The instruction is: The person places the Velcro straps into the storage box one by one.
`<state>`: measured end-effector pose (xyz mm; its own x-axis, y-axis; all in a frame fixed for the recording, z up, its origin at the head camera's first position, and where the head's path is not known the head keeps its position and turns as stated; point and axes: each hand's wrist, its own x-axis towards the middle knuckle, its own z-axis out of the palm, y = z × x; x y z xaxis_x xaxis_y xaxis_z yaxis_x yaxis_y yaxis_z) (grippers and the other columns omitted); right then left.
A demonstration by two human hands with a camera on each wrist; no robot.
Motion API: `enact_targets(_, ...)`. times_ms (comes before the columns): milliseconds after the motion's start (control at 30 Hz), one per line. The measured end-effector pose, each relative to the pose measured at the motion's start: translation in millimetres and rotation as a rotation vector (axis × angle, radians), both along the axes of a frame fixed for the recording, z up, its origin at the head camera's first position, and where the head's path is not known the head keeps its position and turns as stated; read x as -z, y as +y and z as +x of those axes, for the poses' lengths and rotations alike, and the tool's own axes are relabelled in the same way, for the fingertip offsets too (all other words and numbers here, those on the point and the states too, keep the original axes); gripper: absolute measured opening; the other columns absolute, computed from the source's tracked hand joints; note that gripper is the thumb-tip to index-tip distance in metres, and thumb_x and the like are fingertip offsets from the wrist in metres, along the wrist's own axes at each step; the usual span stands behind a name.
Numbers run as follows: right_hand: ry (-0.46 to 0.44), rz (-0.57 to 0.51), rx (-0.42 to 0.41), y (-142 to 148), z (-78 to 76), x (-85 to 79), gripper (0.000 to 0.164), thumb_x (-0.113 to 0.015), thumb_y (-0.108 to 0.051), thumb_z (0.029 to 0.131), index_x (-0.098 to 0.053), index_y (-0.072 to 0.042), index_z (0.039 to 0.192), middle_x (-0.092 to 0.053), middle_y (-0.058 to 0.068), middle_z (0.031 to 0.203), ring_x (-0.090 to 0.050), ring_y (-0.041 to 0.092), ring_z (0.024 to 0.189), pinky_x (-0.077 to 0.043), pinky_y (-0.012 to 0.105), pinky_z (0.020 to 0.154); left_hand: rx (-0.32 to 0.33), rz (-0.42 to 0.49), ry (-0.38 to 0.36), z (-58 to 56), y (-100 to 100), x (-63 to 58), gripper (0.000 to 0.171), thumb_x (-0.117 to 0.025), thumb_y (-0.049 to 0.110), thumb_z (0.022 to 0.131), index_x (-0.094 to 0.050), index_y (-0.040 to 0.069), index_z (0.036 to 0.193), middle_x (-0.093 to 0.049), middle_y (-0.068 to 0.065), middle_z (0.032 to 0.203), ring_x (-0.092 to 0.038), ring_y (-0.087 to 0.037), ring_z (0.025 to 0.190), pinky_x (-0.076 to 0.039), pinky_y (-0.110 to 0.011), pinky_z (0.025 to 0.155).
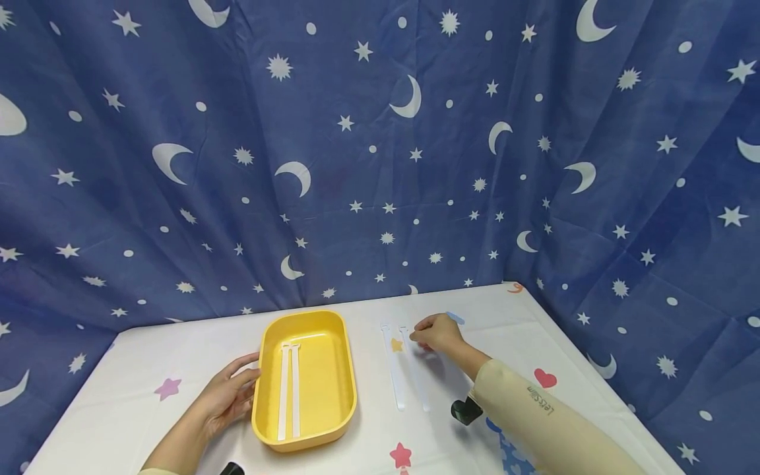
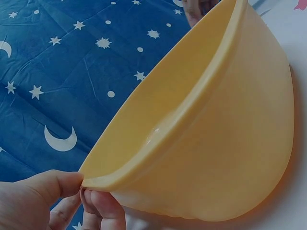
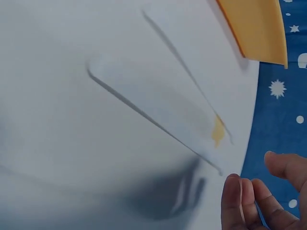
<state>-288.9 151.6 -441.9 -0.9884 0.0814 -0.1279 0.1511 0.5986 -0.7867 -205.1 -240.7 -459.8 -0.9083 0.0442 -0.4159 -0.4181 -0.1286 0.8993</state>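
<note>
My left hand (image 1: 228,399) holds the left side of a deep yellow plastic tray (image 1: 326,389). In the left wrist view its thumb and fingers pinch the rim of that tray (image 2: 192,158). Two long, flat white strips (image 1: 295,389) with small notched heads lie side by side inside. To the tray's right, two similar pale strips (image 1: 394,373) lie on the tablecloth. My right hand (image 1: 439,333) is just beside the far end of the right-hand strip (image 1: 415,373). The right wrist view shows its thumb and fingers (image 3: 271,211) apart, with nothing between them.
A white cloth (image 1: 475,307) with printed stars and a heart covers the table. Behind and to the right hangs a blue curtain (image 1: 356,165) with moons and stars. Dark wrist-camera parts (image 1: 467,410) show near the right sleeve.
</note>
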Motion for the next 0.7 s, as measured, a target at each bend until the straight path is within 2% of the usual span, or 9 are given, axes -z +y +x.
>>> enact_targets(200,-0.002,-0.011,0.013,-0.2,4.7,14.0,0.019,-0.079,-0.008,0.078,-0.071,0.001,0.093,-0.068,0.006,0.071,-0.064,0.015,0.062,-0.059,0.028,0.059,-0.009,0.008,0.003,0.1,0.8,-0.4,0.061,-0.055,0.012,0.098,-0.026,0.009,0.152,-0.063,-0.003,0.095,-0.065,-0.008,0.081,-0.061,-0.024,0.07)
enact_targets(367,-0.015,0.017,0.019,-1.5,6.5,23.3,0.019,-0.08,-0.01,0.078,-0.072,-0.001,0.093,-0.068,0.005,0.07,-0.062,0.013,0.06,-0.05,0.019,0.052,-0.015,0.012,0.004,0.4,0.9,-0.3,0.061,-0.055,0.011,0.098,-0.027,0.009,0.152,-0.063,-0.003,0.093,-0.064,-0.007,0.08,-0.061,-0.023,0.069)
enact_targets(500,0.0,0.034,0.019,-2.9,8.2,30.3,0.017,-0.08,-0.01,0.076,-0.073,-0.002,0.09,-0.068,0.003,0.068,-0.06,0.011,0.058,-0.047,0.018,0.051,-0.015,0.006,0.006,0.4,0.7,0.0,0.061,-0.055,0.011,0.098,-0.027,0.009,0.152,-0.063,-0.003,0.092,-0.064,-0.007,0.079,-0.06,-0.023,0.067)
enact_targets(700,0.034,0.034,0.024,-4.4,11.8,37.7,0.016,-0.081,-0.008,0.074,-0.072,-0.001,0.086,-0.066,0.002,0.069,-0.058,0.009,0.056,-0.049,0.018,0.05,-0.006,-0.005,0.003,0.9,0.7,-0.3,0.061,-0.055,0.013,0.098,-0.027,0.01,0.152,-0.063,-0.002,0.089,-0.064,-0.006,0.072,-0.057,-0.017,0.056)
